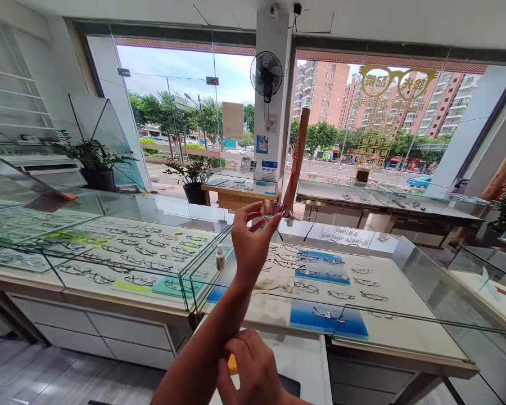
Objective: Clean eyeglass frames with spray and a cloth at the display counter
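My left hand (253, 239) is raised over the glass display counter. Its thumb and fingertips pinch one side of a pair of thin-rimmed eyeglasses (290, 212), whose lenses face the window and whose dark temples hang down toward me. Lower down, my right hand (253, 368) has its fingers curled against my left forearm (213, 332), close to the elbow. An orange item (233, 363) shows between the right thumb and index finger. I cannot make out whether it is held or lies behind the hand.
Several eyeglasses lie on blue boards (329, 319) and pale surfaces inside the glass counter (405, 320). A small spray bottle (220, 259) stands at the counter's joint. Beneath my hands a white drawer (310, 360) is pulled out. Potted plants (196, 191) and more cases stand by the windows.
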The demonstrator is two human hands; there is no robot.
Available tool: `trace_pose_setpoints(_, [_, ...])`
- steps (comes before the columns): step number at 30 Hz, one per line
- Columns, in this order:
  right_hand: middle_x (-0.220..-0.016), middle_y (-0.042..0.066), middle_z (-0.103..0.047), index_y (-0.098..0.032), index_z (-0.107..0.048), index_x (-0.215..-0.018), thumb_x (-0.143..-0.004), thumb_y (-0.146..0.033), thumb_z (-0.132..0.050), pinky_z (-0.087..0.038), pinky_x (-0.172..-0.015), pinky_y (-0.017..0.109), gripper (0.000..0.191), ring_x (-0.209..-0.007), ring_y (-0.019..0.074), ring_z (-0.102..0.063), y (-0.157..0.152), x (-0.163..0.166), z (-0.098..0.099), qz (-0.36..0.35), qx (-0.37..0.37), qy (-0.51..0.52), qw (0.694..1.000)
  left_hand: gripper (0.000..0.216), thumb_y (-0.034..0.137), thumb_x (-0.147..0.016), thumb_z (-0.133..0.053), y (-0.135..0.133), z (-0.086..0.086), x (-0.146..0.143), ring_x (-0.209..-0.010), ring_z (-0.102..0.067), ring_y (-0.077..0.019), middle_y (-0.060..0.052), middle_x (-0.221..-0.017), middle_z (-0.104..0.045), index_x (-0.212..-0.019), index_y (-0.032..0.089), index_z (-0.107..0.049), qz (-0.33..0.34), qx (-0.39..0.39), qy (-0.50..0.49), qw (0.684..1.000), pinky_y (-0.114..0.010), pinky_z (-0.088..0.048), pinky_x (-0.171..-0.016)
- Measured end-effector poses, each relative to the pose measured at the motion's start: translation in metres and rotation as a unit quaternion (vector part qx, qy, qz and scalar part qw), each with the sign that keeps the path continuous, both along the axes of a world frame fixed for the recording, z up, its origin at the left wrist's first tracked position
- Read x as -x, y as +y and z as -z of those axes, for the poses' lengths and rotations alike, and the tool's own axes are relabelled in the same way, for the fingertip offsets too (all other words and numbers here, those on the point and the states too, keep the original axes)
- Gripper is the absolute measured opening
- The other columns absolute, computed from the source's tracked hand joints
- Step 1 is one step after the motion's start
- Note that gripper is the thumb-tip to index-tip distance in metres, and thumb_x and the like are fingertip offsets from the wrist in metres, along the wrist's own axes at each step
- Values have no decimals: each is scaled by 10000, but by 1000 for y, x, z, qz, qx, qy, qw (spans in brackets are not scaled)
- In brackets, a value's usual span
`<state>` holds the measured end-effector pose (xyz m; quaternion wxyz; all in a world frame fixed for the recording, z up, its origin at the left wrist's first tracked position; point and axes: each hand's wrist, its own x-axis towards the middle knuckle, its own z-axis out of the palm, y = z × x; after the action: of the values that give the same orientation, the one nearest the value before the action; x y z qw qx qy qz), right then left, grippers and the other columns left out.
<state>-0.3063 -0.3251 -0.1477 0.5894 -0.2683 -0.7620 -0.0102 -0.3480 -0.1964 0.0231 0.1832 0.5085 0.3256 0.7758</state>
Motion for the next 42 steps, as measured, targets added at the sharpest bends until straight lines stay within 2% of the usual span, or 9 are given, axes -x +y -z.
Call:
trace_pose_setpoints(5, [-1051,128,-730,-157,-570,-1309,-994,-212,-561,-656,-783,359,320,-927,248,-746,1,-9,-2,5,5,25,1000,510,440,-777,-937,-2,0,-2,-1102,-710,-221,-89,-1221,-713,-1181,221,-717,9,-6,-1,1000,-424,-658,-963])
trace_pose_setpoints(8, [-1064,142,-741,-135,-566,-1363,-1026,-263,-564,-654,-768,364,361,-919,255,-745,2,-11,-4,11,-8,1,1000,520,442,-769,-943,0,-1,1,-1098,-715,-224,-88,-1196,-721,-1181,216,-721,9,1,-4,1000,-429,-661,-959])
trace_pose_setpoints(12, [-935,103,-739,-155,-631,-1250,-1051,-266,-523,-604,-631,354,252,-764,245,-706,5,-9,-6,3,-35,-47,998,535,439,-745,-958,4,-2,5,-1093,-725,-233,-94,-1160,-736,-1170,208,-730,15,16,-9,1000,-414,-669,-932])
trace_pose_setpoints(17, [-879,73,-722,-203,-646,-1073,-1044,-239,-532,-579,-626,335,123,-744,229,-695,7,-10,-8,-5,-26,-48,998,531,430,-753,-954,5,-2,5,-1098,-729,-236,-96,-1156,-740,-1177,206,-727,23,17,-7,1000,-412,-672,-927])
trace_pose_setpoints(24, [-1003,116,-775,-142,-580,-1376,-1063,-313,-581,-625,-742,359,357,-838,241,-750,7,-17,-7,7,-23,-24,999,501,422,-765,-945,1,-3,4,-1091,-736,-237,-94,-1150,-746,-1163,212,-725,22,15,-5,1000,-423,-668,-938])
trace_pose_setpoints(31, [-797,33,-704,-225,-641,-1040,-1033,-257,-557,-518,-575,336,90,-665,216,-638,7,-13,-4,-22,-25,-91,995,537,435,-740,-959,4,-4,7,-1108,-726,-245,-105,-1159,-739,-1170,205,-733,24,24,-15,999,-402,-667,-909])
trace_pose_setpoints(33, [-838,40,-716,-216,-634,-1085,-1029,-249,-564,-537,-608,338,96,-700,216,-649,8,-15,-6,-17,-24,-84,996,527,434,-749,-953,4,-4,6,-1107,-725,-244,-101,-1156,-739,-1171,208,-733,28,25,-11,999,-406,-666,-914])
trace_pose_setpoints(37, [-1039,115,-734,-156,-582,-1333,-1024,-346,-607,-605,-738,387,364,-870,254,-682,10,-21,-12,15,-25,-54,998,521,443,-763,-944,2,-3,4,-1109,-725,-241,-91,-1148,-741,-1180,214,-731,32,28,4,999,-431,-659,-950])
trace_pose_setpoints(42, [-1181,154,-695,-160,-617,-1295,-905,-272,-696,-622,-906,427,413,-1066,292,-664,6,-19,-11,27,-56,-98,993,527,448,-751,-954,4,-3,6,-1098,-731,-238,-90,-1143,-745,-1167,214,-729,36,22,5,999,-423,-665,-935])
